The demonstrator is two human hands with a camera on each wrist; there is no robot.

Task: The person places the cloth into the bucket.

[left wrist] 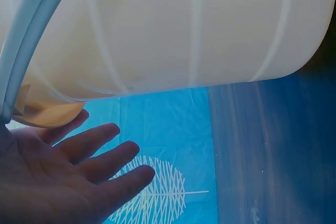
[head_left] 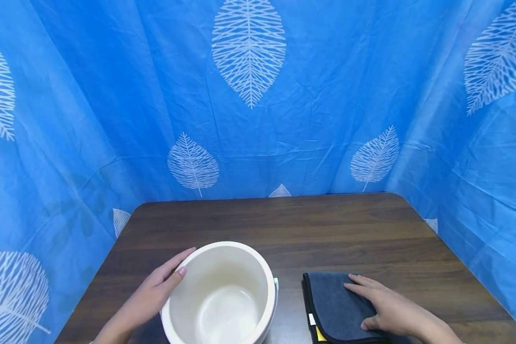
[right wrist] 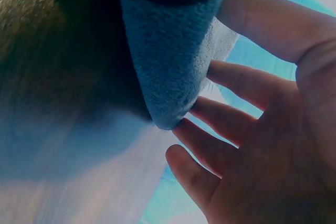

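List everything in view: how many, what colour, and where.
Wood-grain table: 1, dark brown, foreground
Bucket: 1, cream, on the table
Bucket handle: 1, pale, bucket's side
Folded cloth: 1, dark grey, black-edged, right of bucket
Edge patches: 2, white and yellow, cloth's left edge
Leaf-print curtain: panel count unclear, blue and white, behind and beside the table
Left hand: 1, bare, at bucket's left rim
Right hand: 1, bare, touching the cloth

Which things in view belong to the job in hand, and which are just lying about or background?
Part of the job:
White bucket, left hand at its rim
Folded dark grey cloth, right hand resting on it

Just there:
Brown wood-grain table, under both
Blue leaf-print curtain, around the table
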